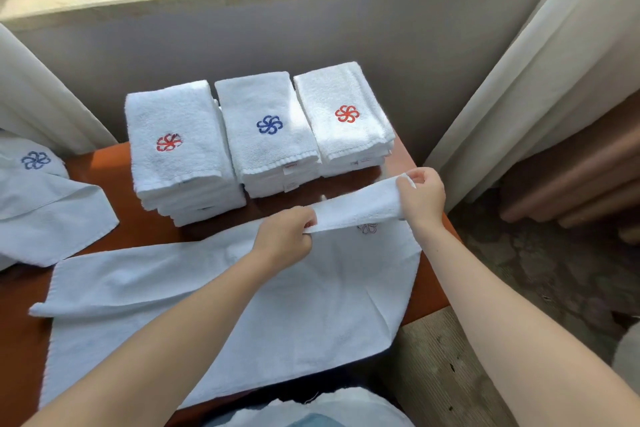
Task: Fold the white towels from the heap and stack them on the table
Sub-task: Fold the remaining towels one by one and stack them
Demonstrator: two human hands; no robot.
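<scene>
A white towel [194, 302] lies spread across the orange-brown table [104, 163], its near edge hanging over the front. My left hand [285, 236] pinches the towel's far edge near the middle. My right hand [422, 194] grips the far right corner, lifted off the table, so a band of cloth stretches between both hands. A faint flower emblem shows under that band. Behind stand three stacks of folded white towels: left [176, 156] with a red emblem, middle [266, 135] with a blue one, right [343, 118] with a red one.
Loose unfolded towels [45, 204] with a blue emblem lie at the table's left edge. Curtains [540, 73] hang at both sides, a wall and window sill behind. The floor [519, 288] drops away right of the table. More white cloth sits at my lap [346, 406].
</scene>
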